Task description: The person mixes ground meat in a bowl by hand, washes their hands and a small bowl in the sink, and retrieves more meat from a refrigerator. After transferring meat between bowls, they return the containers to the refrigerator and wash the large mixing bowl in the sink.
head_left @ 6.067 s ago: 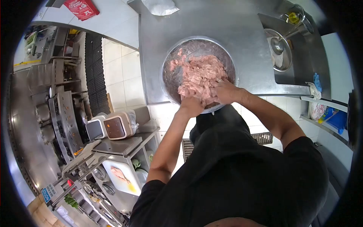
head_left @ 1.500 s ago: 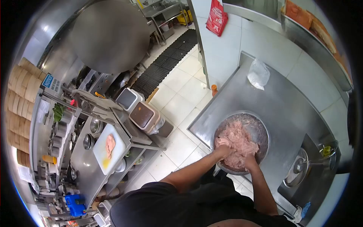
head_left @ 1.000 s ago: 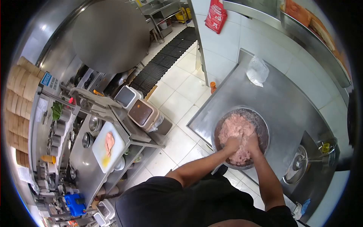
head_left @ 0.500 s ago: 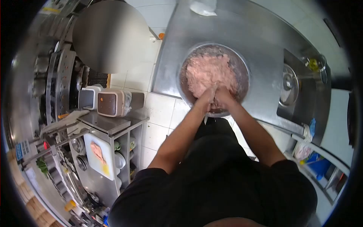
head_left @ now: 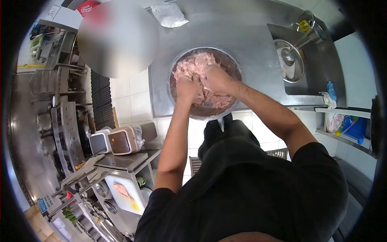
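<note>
A wide metal bowl (head_left: 234, 69) of pale pink minced meat (head_left: 200, 61) stands at the near edge of a steel table. Both of my hands are inside it. My left hand (head_left: 187, 88) is closed around meat on the left, its fingertips partly buried. To the right, my right hand (head_left: 220, 79) has curled fingers pressed into the mass, and meat hides their tips. A gap with loose meat separates the two hands.
Behind the bowl, a clear plastic bag (head_left: 169, 15) lies on the steel table (head_left: 258, 60). At right, a sink holds a round metal pan (head_left: 299, 66) with a ladle (head_left: 288, 56). A white board with raw meat (head_left: 123, 191) and bins (head_left: 121, 142) are at left.
My hands were close together at the bowl's near side; now they are apart and farther into the meat. The meat has been pushed and broken up. My view has turned.
</note>
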The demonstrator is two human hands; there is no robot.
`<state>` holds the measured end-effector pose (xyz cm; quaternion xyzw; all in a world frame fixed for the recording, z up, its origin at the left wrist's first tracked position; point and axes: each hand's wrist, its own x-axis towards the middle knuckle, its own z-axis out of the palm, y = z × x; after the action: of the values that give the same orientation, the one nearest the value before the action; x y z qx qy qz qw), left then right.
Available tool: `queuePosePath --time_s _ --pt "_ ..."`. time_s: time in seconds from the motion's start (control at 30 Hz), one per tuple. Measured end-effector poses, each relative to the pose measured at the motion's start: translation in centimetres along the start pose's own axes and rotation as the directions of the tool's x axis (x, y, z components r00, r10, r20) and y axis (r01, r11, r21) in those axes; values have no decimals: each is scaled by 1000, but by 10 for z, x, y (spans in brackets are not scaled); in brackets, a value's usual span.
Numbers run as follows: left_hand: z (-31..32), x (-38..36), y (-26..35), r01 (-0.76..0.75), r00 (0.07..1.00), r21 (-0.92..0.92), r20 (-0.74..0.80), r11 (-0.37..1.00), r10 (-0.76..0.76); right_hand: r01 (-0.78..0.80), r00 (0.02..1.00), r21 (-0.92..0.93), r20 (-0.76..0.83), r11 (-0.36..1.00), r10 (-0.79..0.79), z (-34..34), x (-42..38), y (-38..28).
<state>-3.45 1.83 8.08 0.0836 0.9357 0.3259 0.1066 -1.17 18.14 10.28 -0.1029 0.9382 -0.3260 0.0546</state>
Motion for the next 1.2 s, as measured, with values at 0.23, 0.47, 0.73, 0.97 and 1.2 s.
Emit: queuePosePath --time_s 0.23,0.47,0.73,0.97,1.2 --pt "78 -17 -62 -203 921 543 388 815 -29 -2 899 -281 420 960 125 67 -15 58" --pt "47 22 -39 -430 704 433 710 792 -6 193 766 -423 629 885 133 44 11 60" --pt "-90 19 66 -469 847 447 472 762 245 253 850 -414 527 874 4 -82 21 -54" --pt "-106 -17 74 -378 923 139 -23 915 385 363 926 -222 -22 905 -377 -88 -3 -59" --pt "53 13 -74 -530 841 383 352 757 411 201 976 -383 156 901 -151 59 -15 66"
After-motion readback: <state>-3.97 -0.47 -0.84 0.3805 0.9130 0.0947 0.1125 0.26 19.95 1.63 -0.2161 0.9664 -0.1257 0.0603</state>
